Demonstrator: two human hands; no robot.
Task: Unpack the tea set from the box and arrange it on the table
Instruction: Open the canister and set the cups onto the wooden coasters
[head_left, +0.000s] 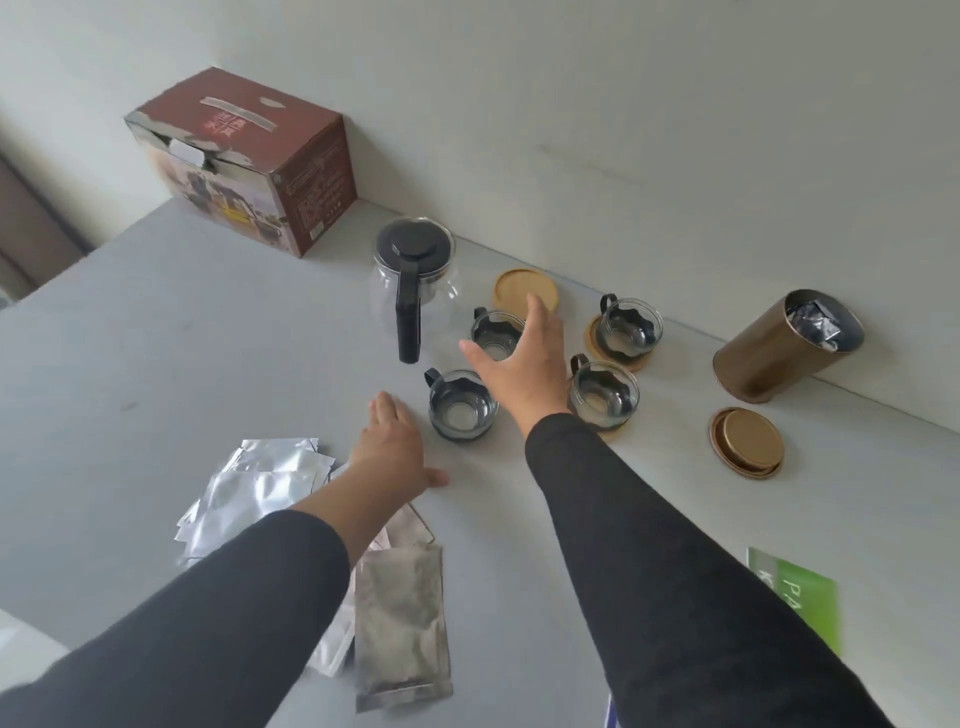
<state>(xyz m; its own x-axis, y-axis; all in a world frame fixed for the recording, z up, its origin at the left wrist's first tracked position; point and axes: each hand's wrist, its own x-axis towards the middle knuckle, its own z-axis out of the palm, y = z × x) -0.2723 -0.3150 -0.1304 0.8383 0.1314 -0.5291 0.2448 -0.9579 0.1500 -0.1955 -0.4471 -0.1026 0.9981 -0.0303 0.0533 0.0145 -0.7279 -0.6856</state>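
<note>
1. We are reaching our right hand (519, 364), fingers spread and holding nothing, over a small glass cup (496, 335) just beside the teapot (413, 283).
2. We are resting our left hand (395, 447) flat and empty on the grey table (156, 338), beside crinkly silver foil sachets (260, 483).
3. We are judging the cups light, smooth and breakable; taking each by its dark side handle or dark holder looks safest.
4. We are seeing three more cups nearby, two on round bamboo coasters, and a spare coaster (524, 288) behind our fingers.
5. We are noting the brown cardboard box (249, 161) standing against the wall, and a bronze metal tin (784, 345) with its lid (748, 441) off.
</note>
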